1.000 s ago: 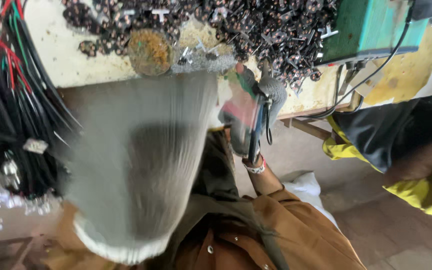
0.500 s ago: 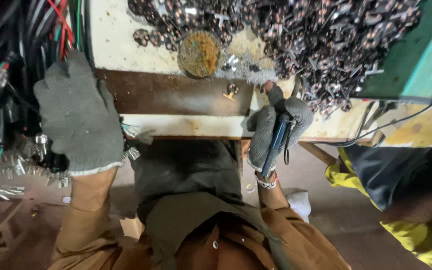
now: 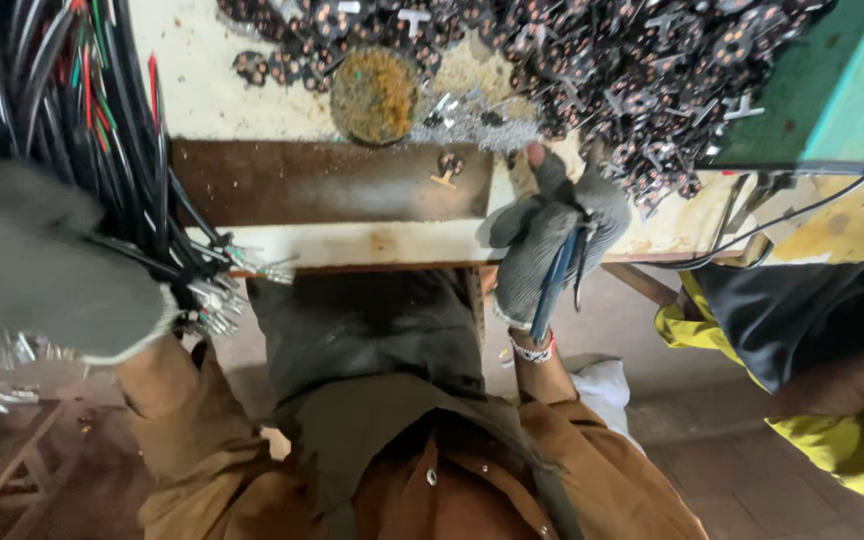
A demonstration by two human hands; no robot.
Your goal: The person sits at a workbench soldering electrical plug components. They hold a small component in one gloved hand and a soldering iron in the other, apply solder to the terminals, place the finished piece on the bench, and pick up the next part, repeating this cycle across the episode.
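My right hand (image 3: 550,238), in a grey knit glove, rests on the bench edge and grips blue-handled pliers (image 3: 555,280) that point down toward my lap. Its fingertip touches the edge of a heap of small dark metal parts (image 3: 612,70). My left hand (image 3: 47,275), also gloved and blurred, lies against a thick bundle of black cables (image 3: 102,150) with stripped metal ends (image 3: 227,285). Its fingers are hidden behind the cables. One small part (image 3: 444,168) lies alone on the brown metal plate (image 3: 322,180).
A round rusty disc (image 3: 377,95) sits on the cream bench top (image 3: 222,90). A green box (image 3: 812,80) stands at the right, with a black cord (image 3: 802,210) running below it. Another person in a yellow and black garment (image 3: 812,350) sits right. A wooden frame (image 3: 2,470) is at lower left.
My left hand has moved left, from open beside the bench onto the cable bundle. My right hand stays at the bench edge with the pliers, shifted slightly up.
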